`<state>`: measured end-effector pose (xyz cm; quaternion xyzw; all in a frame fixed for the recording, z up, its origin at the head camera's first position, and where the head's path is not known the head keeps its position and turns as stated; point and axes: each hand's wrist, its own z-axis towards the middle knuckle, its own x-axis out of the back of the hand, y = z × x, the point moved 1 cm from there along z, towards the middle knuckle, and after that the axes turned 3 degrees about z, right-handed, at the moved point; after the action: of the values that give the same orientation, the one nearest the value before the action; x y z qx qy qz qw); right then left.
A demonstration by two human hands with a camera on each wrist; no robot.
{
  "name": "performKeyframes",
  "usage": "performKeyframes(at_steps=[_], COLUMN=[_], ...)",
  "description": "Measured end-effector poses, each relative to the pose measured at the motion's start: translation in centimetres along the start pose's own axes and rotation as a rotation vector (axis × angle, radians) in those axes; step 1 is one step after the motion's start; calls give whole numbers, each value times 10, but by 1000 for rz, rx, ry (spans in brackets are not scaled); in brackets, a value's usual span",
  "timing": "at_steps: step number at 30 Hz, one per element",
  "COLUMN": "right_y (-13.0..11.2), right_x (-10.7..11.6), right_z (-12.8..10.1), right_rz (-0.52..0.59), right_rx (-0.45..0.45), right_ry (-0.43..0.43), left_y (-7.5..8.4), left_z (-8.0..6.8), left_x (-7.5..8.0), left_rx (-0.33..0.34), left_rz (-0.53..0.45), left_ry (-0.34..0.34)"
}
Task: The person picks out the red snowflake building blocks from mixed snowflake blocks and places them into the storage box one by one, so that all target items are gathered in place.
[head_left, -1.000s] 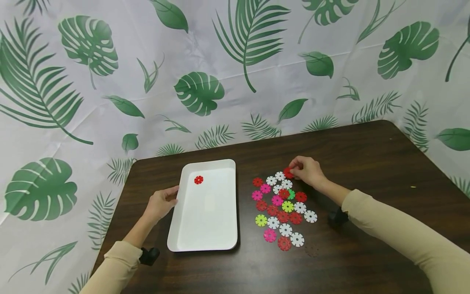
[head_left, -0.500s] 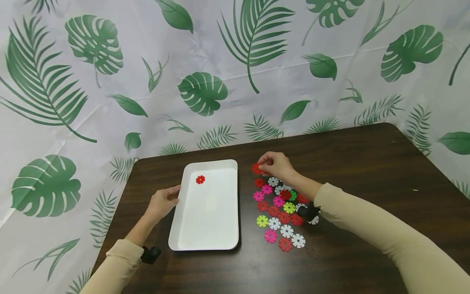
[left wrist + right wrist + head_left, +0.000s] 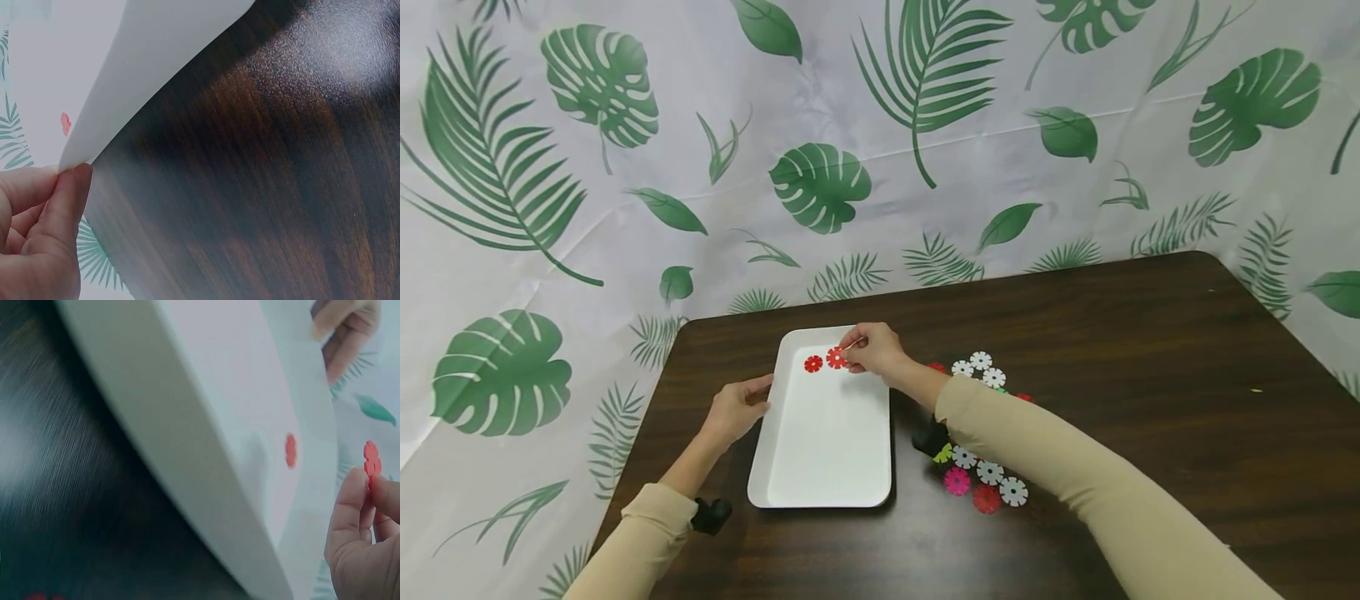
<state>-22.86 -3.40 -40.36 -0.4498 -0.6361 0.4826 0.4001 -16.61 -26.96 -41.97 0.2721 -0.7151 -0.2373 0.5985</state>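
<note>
A white tray (image 3: 820, 467) lies on the dark wooden table (image 3: 1150, 367). One red notched disc (image 3: 812, 363) lies in its far end. My right hand (image 3: 868, 348) is over the tray's far end and pinches a second red disc (image 3: 836, 357) beside the first; the right wrist view shows this pinched red disc (image 3: 371, 458) held between fingertips above the tray (image 3: 206, 425). My left hand (image 3: 737, 408) grips the tray's left rim, with thumb and fingers on the tray edge (image 3: 94, 131) in the left wrist view.
A pile of several red, pink, white and yellow-green discs (image 3: 988, 483) lies right of the tray, partly hidden by my right forearm. A leaf-print cloth (image 3: 880, 150) hangs behind the table. Bare tabletop stretches to the right.
My right hand lifted a red disc from the pile's far side and carried it left, over the tray's far end beside the disc lying there. The left hand stayed on the tray rim.
</note>
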Motion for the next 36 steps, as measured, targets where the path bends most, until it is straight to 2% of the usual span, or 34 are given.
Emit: performKeyframes(at_steps=[7, 15, 26, 36], right_y=[14, 25, 28, 28], right_x=[-37, -65, -77, -83], right_z=[14, 24, 23, 24], right_rz=[-43, -204, -433, -512], right_rx=[-72, -43, 38, 27], right_ry=[67, 116, 156, 192], left_y=[-1, -1, -2, -4], left_z=[4, 3, 2, 2], left_x=[-1, -1, 0, 2], left_rx=[-16, -7, -12, -26], left_rz=[-2, -4, -8, -7], left_ry=[-2, -1, 7, 18])
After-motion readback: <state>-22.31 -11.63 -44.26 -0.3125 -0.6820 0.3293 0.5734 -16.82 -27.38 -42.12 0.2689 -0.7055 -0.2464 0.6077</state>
